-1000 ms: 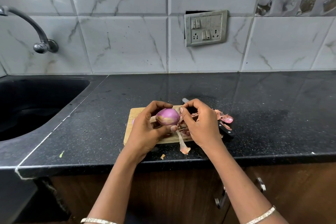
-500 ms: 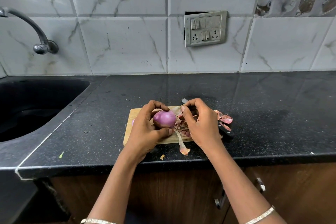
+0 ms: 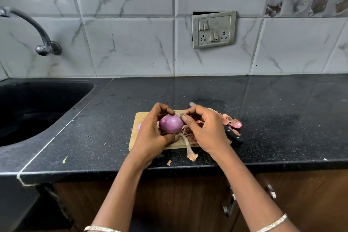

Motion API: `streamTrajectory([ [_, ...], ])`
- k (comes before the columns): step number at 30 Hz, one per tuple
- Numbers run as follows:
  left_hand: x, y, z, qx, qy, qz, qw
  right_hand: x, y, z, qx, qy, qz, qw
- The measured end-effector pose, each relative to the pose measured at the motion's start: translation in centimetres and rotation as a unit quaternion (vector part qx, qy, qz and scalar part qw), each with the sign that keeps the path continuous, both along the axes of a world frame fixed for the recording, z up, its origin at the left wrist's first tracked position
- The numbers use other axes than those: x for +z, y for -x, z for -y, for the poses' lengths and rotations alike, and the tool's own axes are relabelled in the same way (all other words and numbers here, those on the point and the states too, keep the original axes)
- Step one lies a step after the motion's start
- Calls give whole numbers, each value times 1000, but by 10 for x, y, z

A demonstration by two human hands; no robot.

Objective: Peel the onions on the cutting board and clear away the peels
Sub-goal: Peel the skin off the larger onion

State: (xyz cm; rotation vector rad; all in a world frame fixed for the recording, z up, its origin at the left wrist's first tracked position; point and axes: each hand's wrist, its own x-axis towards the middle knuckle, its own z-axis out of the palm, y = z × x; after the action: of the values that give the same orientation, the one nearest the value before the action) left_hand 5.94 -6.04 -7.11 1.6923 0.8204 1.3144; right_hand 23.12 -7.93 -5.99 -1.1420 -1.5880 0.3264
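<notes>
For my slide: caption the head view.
Left hand holds purple onion above cutting board; right hand pinches its skin.

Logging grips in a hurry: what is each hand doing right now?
Left hand: closed around the onion, holding it.
Right hand: thumb and forefinger pinch a peel strip at the onion's top.

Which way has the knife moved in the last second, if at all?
No, the knife stays put: its black handle still pokes off the right end of the wooden cutting board.
</notes>
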Motion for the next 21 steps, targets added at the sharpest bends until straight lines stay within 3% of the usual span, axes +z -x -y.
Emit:
streamTrajectory([
  [4,-2,-2,-1,23,8,-28,999,-3,0,-1,-35,-14,38,999],
  [9,2,-5,4,85,-61,-134,985,-2,-1,0,-74,-52,38,995],
  [15,8,-5,10,77,-44,-136,987,0,1,2,-80,-74,53,993],
  [21,10,-7,12,47,3,-71,996,-1,1,2,-85,-69,50,993],
])
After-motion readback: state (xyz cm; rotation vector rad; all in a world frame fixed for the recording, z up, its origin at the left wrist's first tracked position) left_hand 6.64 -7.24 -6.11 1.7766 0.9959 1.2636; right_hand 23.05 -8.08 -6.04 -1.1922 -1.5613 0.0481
